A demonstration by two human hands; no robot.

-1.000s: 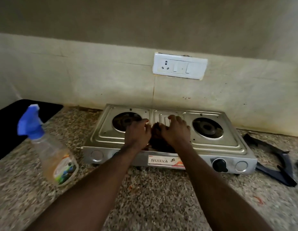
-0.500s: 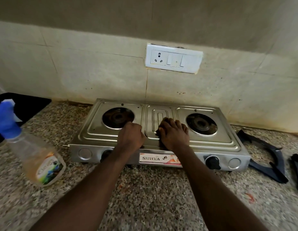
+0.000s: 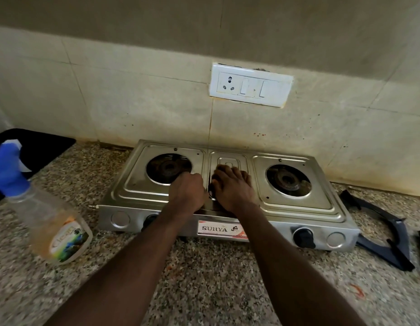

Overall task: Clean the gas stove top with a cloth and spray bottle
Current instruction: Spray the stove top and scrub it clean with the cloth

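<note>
Stove point(image 3: 298, 209) with two burners, two hands: left hand point(image 3: 188, 192) fisted, right hand point(image 3: 232, 190) flat on cloth point(image 3: 211, 187); one spray bottle point(image 3: 49, 222).

Both forearms were bare right up to the frame's edge, with no sleeve showing. The left hand point(image 3: 186, 192) and right hand point(image 3: 232, 191) wore no gloves, rings or watch.

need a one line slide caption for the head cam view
Both hands, left hand and right hand, press on the middle of a steel two-burner stove; spray bottle stands left.
</note>
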